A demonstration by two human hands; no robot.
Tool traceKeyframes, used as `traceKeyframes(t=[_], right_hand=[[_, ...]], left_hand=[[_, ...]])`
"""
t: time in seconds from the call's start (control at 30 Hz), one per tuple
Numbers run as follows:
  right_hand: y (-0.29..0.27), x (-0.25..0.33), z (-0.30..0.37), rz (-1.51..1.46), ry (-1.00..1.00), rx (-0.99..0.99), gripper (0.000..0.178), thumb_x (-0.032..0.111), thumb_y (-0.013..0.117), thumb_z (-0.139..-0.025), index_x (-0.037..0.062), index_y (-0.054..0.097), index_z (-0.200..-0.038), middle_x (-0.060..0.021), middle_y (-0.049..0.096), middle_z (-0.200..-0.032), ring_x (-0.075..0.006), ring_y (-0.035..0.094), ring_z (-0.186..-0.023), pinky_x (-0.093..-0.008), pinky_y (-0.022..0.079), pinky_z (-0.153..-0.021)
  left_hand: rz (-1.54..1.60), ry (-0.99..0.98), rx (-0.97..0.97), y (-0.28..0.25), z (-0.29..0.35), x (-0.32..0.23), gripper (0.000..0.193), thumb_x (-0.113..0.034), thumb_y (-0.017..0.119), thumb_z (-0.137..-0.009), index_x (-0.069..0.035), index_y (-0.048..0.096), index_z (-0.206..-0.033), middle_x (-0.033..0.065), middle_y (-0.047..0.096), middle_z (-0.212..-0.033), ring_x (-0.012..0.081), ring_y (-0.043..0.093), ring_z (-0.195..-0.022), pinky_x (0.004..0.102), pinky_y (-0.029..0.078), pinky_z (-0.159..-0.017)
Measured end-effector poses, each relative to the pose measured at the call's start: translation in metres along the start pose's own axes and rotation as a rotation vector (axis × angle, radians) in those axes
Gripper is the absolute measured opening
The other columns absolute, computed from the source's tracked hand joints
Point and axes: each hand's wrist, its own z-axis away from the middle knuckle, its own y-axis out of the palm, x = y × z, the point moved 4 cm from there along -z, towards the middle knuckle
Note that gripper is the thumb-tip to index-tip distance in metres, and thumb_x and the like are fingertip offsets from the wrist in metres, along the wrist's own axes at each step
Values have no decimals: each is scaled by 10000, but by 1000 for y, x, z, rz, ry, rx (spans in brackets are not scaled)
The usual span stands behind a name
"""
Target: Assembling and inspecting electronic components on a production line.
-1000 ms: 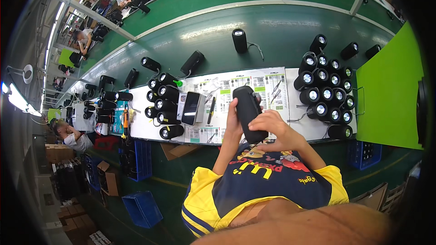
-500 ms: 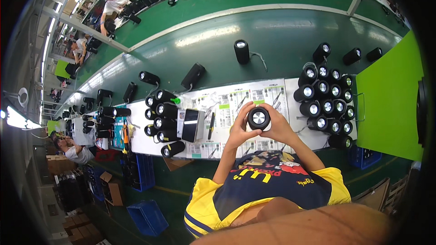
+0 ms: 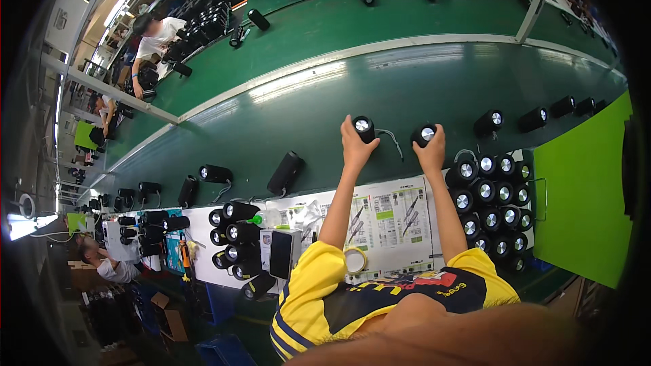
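Observation:
My left hand (image 3: 355, 150) reaches out over the green work surface. Its fingers and thumb wrap round an upright black cylindrical speaker (image 3: 363, 127) with a silver disc on top and a grey strap trailing to the right. A short way to the right, my right hand (image 3: 432, 153) grips another black speaker (image 3: 424, 135), its silver top tilted a little toward me. Both speakers are over the green surface beyond the white bench (image 3: 413, 251); whether the right one rests on it I cannot tell. Printed sheets (image 3: 386, 220) lie on the bench below my forearms.
Packed speakers (image 3: 485, 190) stand at the right beside a lime-green panel (image 3: 583, 183). More speakers (image 3: 242, 233) lie left, next to a boxy device with a dark screen (image 3: 280, 254). A tape roll (image 3: 354, 260) sits near me. Across the surface, co-workers (image 3: 157, 37) handle speakers.
Both hands have moved forward from above the printed sheets and parted. My right hand keeps the speaker both held; my left has taken hold of the strapped one. The view has shifted.

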Motion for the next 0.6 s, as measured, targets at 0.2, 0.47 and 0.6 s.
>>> traceKeyframes(t=[0.2,0.47,0.6], right_hand=[[-16,8,1,282,-90,-51,773,152,732,-635,74,301,-1272,-192,353,-1276,-381,325,-1192,-462,320,-954],[-60,106,87,-223,-605,177,624,290,632,-749,57,373,-1266,-144,377,-1312,-324,332,-1228,-417,263,-998],[-33,75,121,-750,-112,438,654,371,580,-817,45,302,-1311,-134,335,-1343,-269,298,-1256,-392,254,-1014]], left_hand=[[81,132,-105,5,-7,12,663,-138,762,-568,-85,459,-1155,144,495,-1152,364,495,-1041,398,427,-870],[-17,768,33,-71,128,-39,492,-21,710,-580,-97,555,-1042,134,504,-1163,387,469,-1095,436,437,-886],[-104,974,-111,-113,199,-74,290,12,675,-630,-76,565,-884,150,520,-1115,427,493,-1074,465,482,-847]])
